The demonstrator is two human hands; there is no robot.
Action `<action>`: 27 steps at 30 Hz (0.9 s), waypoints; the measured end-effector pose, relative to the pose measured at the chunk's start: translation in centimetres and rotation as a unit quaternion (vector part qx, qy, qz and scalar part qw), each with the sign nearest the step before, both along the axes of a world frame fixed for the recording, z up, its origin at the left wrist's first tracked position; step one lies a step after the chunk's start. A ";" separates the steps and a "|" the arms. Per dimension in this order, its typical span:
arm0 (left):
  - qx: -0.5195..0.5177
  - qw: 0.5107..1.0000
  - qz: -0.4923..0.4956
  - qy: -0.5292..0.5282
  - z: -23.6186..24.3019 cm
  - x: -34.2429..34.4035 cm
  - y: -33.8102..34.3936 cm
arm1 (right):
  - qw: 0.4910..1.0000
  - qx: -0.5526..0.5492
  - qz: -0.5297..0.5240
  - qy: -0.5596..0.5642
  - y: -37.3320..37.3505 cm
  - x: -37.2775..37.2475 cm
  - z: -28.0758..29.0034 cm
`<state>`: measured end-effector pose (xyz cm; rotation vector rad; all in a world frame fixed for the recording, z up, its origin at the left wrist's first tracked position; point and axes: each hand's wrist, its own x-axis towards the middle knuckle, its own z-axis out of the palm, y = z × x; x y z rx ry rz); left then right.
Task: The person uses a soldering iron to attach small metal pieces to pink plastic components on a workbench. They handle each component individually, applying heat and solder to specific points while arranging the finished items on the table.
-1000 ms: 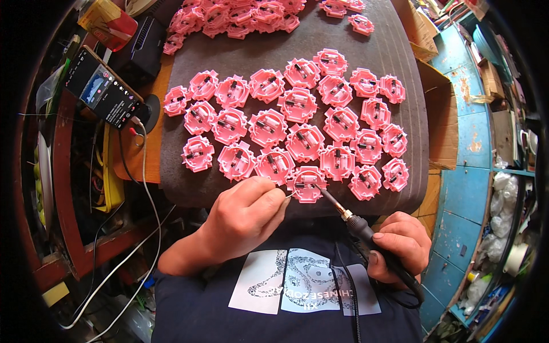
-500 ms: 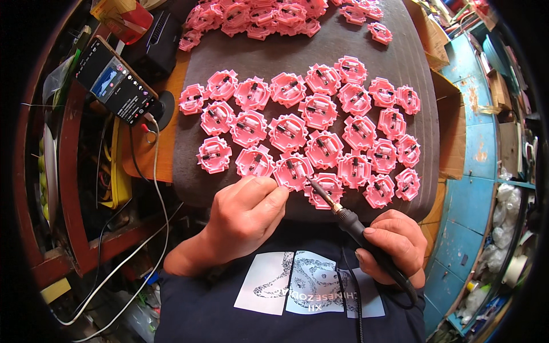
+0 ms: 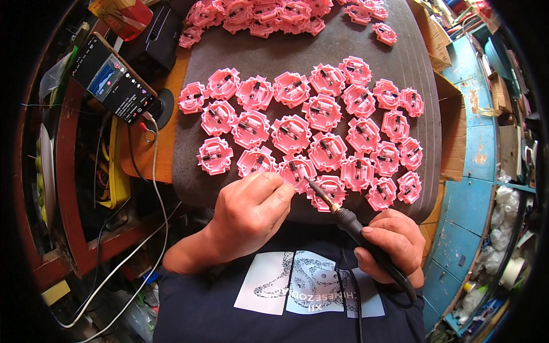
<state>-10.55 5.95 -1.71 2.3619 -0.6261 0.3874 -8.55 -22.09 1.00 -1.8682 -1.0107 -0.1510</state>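
My right hand is wrapped round the black handle of a soldering iron. The iron's tip points up and left, at the right edge of a pink plastic housing in the nearest row. My left hand is closed, its fingertips at the lower left of the same housing; whatever they pinch is hidden. Inside that housing sit small black and pale parts. Beneath the iron's shaft lies another pink housing, partly covered. Several similar pink housings stand in rough rows beyond my hands.
A dark mat covers the tabletop, with a heap of pink housings at its far end. On the left, a phone leans on a stand with a white cable attached. A cardboard box and blue cabinet flank the right side.
The housings sit slightly further right in the picture, while both hands stay nearly in place. The iron's tip remains at the near-row housing.
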 end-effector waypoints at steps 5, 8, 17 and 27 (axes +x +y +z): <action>0.001 1.000 -0.001 0.002 0.1 0.1 -0.1 | 1.000 0.007 -0.003 0.001 0.0 -0.1 -0.3; -0.007 1.000 0.003 0.005 0.3 -0.1 0.1 | 1.000 0.009 -0.011 -0.002 -0.1 -0.1 0.0; -0.018 1.000 0.003 -0.013 0.4 0.6 0.6 | 0.999 0.011 -0.027 -0.014 0.3 0.0 -0.2; 0.014 1.000 0.012 -0.010 0.4 1.0 0.6 | 1.000 0.006 -0.015 -0.006 0.8 0.6 0.0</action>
